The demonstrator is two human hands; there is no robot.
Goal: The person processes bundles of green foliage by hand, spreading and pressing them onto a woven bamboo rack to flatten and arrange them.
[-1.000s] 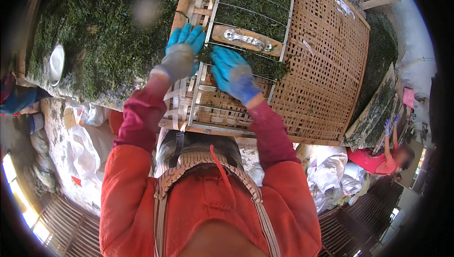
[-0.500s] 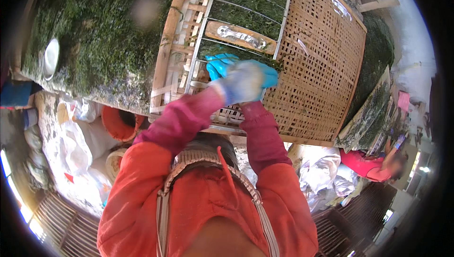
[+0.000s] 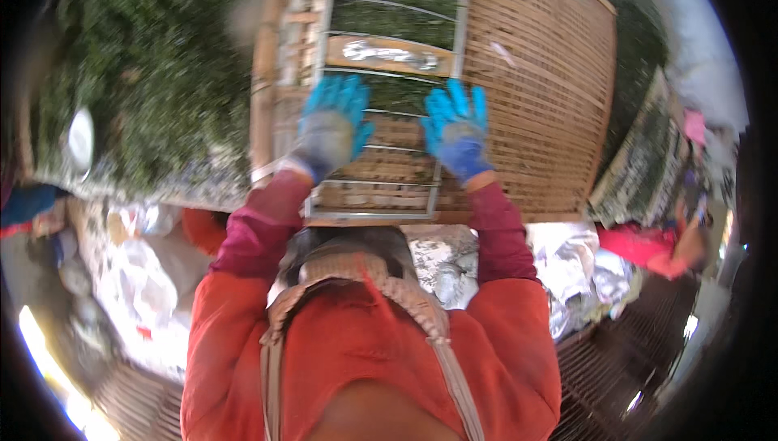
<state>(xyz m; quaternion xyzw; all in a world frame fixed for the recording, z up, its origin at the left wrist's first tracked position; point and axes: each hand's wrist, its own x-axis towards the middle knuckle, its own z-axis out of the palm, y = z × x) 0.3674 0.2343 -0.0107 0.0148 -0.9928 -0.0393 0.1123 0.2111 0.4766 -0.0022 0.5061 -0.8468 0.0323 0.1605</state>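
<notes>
A metal frame with thin crossbars (image 3: 369, 216) lies on a woven bamboo tray (image 3: 535, 117). Inside its far part is a flat layer of dark green shredded plant matter (image 3: 393, 19), with bare weave nearer me. My left hand (image 3: 334, 121), in a blue-fingered glove, is spread on the frame's left side bar. My right hand (image 3: 458, 123), gloved alike, lies with fingers apart at the right side bar. Neither hand holds anything I can see. Just beyond them, a wooden board (image 3: 446, 60) with a silvery strip rests across the frame.
To the left spreads a big heap of green plant matter (image 3: 154, 60) with a white bowl (image 3: 81, 141) at its edge. Below it stand an orange bucket (image 3: 203, 230) and pale plastic bags (image 3: 142, 279). A person in red (image 3: 636, 246) is at the far right, near leaning green-covered trays (image 3: 636, 165).
My hands were together over the frame's near right part, the left one blurred. Now they are apart, one at each side bar, and the view has shifted slightly.
</notes>
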